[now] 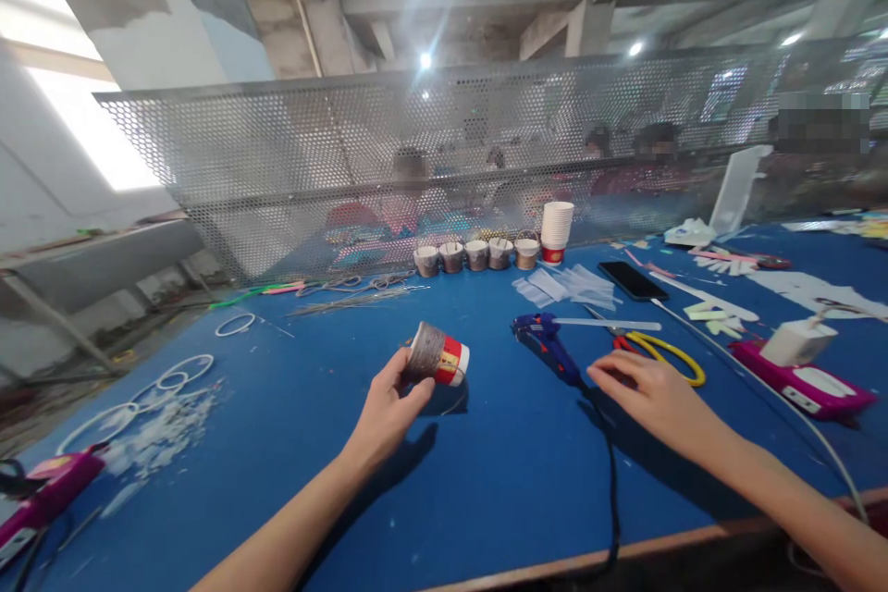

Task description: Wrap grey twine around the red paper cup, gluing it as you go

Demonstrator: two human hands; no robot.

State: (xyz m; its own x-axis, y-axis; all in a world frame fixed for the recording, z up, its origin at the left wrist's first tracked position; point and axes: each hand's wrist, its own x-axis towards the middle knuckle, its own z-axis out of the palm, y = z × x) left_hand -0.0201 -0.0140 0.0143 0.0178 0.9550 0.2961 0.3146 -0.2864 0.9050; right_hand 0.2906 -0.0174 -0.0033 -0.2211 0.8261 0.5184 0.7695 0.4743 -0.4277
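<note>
My left hand (392,402) grips a paper cup (453,361), tilted on its side above the blue table. Grey-brown cord (425,351) is wound around one part of the cup; the red print and white end stay bare. A loose cord end hangs below it. My right hand (642,384) hovers beside the handle of a blue glue gun (548,342), its fingertips pinched together. Whether anything thin is between those fingers, I cannot make out. A clear glue stick (610,324) extends from the glue gun, near yellow-handled scissors (670,356).
At the back stand several cord-wrapped cups (476,255) and a stack of paper cups (557,227). Nearby lie clear strips (565,285) and a phone (633,280). A pink power strip (805,379) sits right. White rings (173,375) lie left. A perforated screen (291,176) bounds the table.
</note>
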